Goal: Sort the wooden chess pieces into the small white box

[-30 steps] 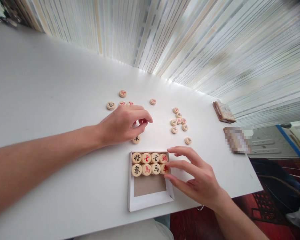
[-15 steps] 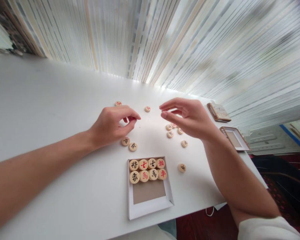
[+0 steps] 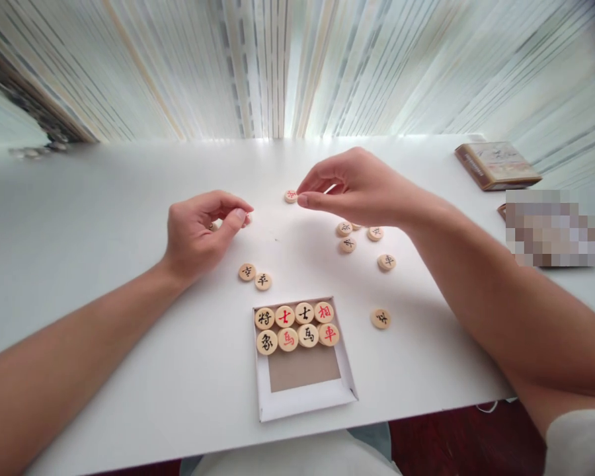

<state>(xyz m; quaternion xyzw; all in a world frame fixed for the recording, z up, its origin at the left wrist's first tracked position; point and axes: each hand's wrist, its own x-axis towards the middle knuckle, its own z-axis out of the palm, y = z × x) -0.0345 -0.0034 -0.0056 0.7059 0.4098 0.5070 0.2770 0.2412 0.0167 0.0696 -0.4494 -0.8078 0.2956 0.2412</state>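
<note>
My left hand (image 3: 203, 228) is closed, thumb against fingers, above the left part of the table. A sliver of a Chinese chess piece (image 3: 248, 217) with a red mark shows at its thumb tip; the rest is hidden. My right hand (image 3: 354, 188) reaches over the table, thumb and fingers slightly apart. Its fingertips are at the right edge of a red-marked piece (image 3: 291, 196) lying flat. Nearer me, a shallow white box (image 3: 307, 400) holds two rows of red and black pieces at its far end; its brown bottom shows in the near part.
Two black-marked pieces (image 3: 255, 276) lie beyond the box. Several pieces (image 3: 347, 245) cluster below my right hand, with a black-marked piece (image 3: 387, 262) and another piece (image 3: 381, 318) farther right. A brown-edged box (image 3: 498, 165) stands at the far right. Striped curtains (image 3: 277, 66) hang behind the table.
My right hand has moved left and down to the far red-marked piece. My left hand has drawn left, with a red-marked edge now showing at its thumb. The camera view has turned.
</note>
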